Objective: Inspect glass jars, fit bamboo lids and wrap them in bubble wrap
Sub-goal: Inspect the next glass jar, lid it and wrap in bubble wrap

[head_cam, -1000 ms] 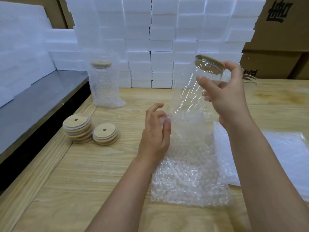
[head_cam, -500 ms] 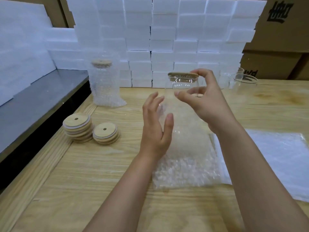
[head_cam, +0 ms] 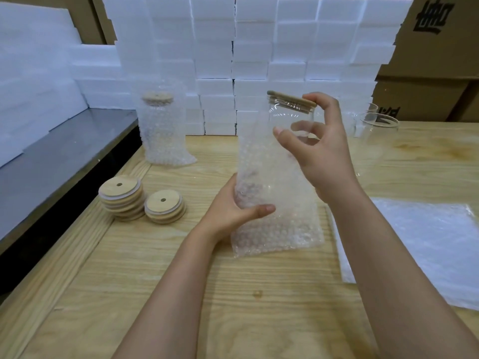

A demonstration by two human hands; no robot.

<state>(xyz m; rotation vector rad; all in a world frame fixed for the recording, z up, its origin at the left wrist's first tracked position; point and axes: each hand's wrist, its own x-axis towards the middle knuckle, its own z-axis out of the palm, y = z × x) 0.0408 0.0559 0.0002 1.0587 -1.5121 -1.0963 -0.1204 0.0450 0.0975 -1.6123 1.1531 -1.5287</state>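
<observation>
Underneath, wooden table (head_cam: 181,294); behind, foam blocks (head_cam: 293,47)

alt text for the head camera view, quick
A person's right hand holds a clear glass jar with a round bamboo lid over a pale wooden table, while the left hand grips the clear bubble wrap pouch around its lower part. Two stacks of bamboo lids and a wrapped jar stand at left.

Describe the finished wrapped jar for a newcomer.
Find the wall of white foam blocks behind the wooden table. At its foot, left side, stands a bamboo-lidded clear glass jar sleeved in bubble wrap. Unlike the partly sleeved jar held centrally, it stands free; the glass jars far right are bare.
</observation>
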